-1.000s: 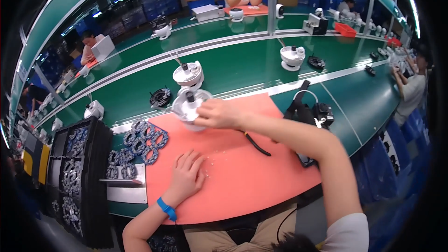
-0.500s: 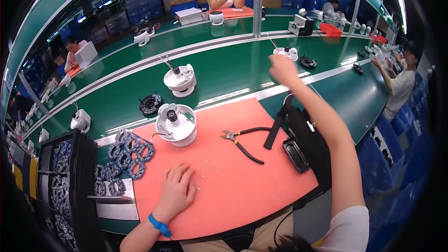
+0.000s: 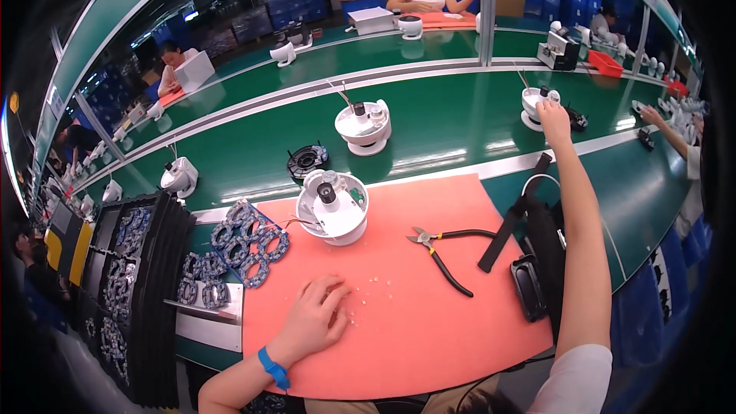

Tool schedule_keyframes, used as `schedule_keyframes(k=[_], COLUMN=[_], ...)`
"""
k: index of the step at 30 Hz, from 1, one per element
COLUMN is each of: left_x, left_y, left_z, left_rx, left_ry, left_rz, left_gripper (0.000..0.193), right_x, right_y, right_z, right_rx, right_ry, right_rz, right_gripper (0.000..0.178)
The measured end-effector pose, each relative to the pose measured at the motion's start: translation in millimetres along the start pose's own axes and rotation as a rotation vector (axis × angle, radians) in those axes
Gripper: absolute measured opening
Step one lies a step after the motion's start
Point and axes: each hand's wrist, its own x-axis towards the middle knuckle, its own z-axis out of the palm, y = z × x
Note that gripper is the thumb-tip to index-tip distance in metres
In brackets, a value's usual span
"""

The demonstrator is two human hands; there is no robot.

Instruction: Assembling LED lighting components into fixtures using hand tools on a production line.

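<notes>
Right hand out, left hand resting

Across my view runs the green belt; before it lies a pink mat, presumably to protect parts. Near its far edge a white housing stands open side up, likely keeping its innards reachable. My left hand rests loosely curled, empty. My right is at a second housing on the belt; whether it grips, I cannot tell. Cutters lie handles splayed, handy, near pale crumbs.
</notes>
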Motion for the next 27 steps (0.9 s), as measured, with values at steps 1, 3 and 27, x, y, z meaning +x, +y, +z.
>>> schedule_keyframes(k=[1, 3, 27], left_x=[-0.5, -0.9, -5.6], left_y=[0.0, -0.6, -4.0], left_z=[2.0, 7.0, -5.6], left_rx=[-0.001, -0.031, -0.067], left_ry=[-0.005, -0.008, 0.038], left_rz=[0.0, -0.043, 0.037], left_gripper=[0.033, 0.036, 0.031], right_x=[-1.0, -1.4, -56.4], right_y=[-0.8, -3.3, -85.1], right_z=[2.2, 8.4, -248.1], right_rx=[0.008, 0.002, 0.713], right_ry=[-0.063, -0.085, -0.165], right_rz=[0.02, 0.111, -0.272], right_gripper=[0.021, 0.017, 0.021])
